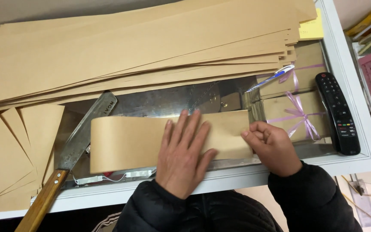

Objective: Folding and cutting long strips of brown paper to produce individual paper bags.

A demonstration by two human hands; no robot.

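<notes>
small paper workshop | stacked brown sheets [142,47] | cutting knife [71,150]

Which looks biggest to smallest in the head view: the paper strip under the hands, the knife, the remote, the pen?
1. Paper strip
2. Knife, longer than the strip but narrower, so these two are close
3. Remote
4. Pen

one knife [71,150], one remote [338,114], one pen [270,78]
</notes>
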